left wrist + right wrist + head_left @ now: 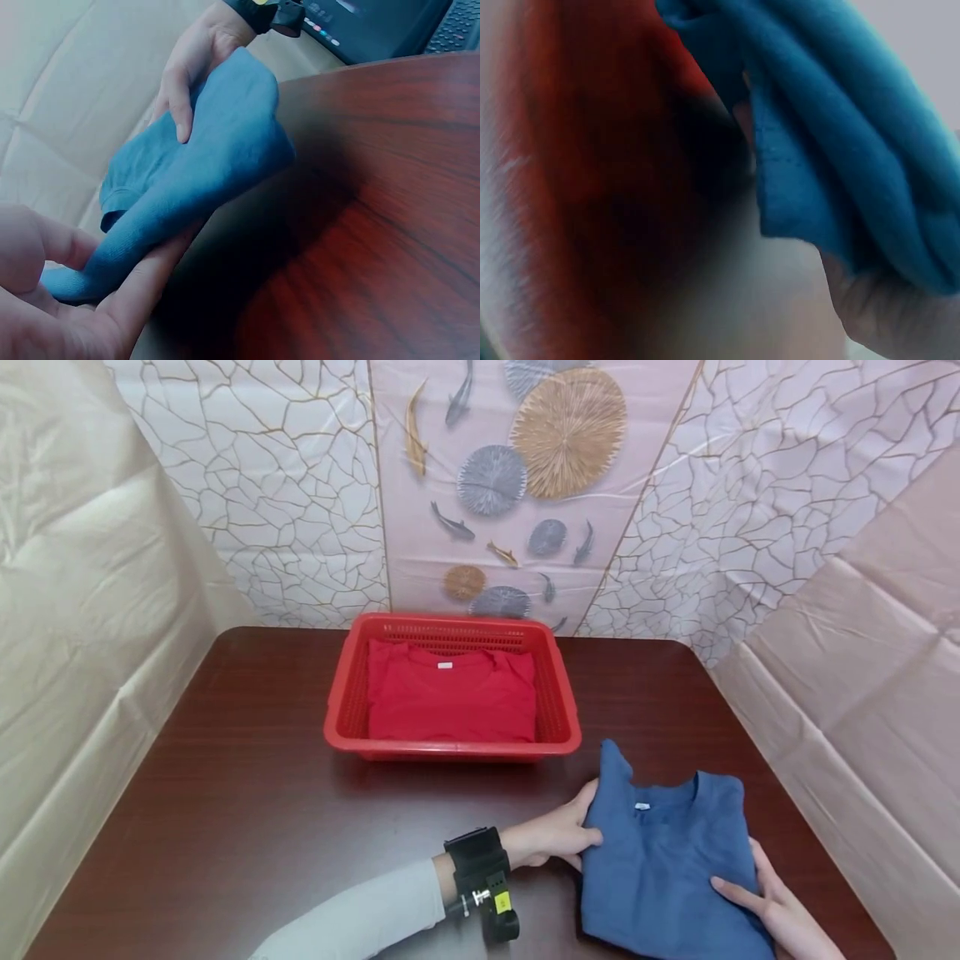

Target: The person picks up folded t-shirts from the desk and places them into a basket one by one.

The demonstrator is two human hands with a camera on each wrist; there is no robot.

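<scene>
A folded blue T-shirt point(660, 860) is held up at the right side of the table, its neckline with a white label toward the back. My left hand point(561, 833) grips its left side, thumb on top and fingers underneath, as the left wrist view also shows. On the right edge, my right hand point(780, 902) pinches the cloth with the thumb on top; its other fingers are mostly hidden beneath. In the right wrist view the shirt's layered folds point(840, 135) hang over that hand, above the table.
A red plastic basket point(453, 747) stands at the back middle of the dark wooden table point(247, 777), with a folded red T-shirt point(450, 697) inside. Cloth-covered walls enclose the table's back and sides. A laptop point(375, 30) shows beyond the table edge in the left wrist view.
</scene>
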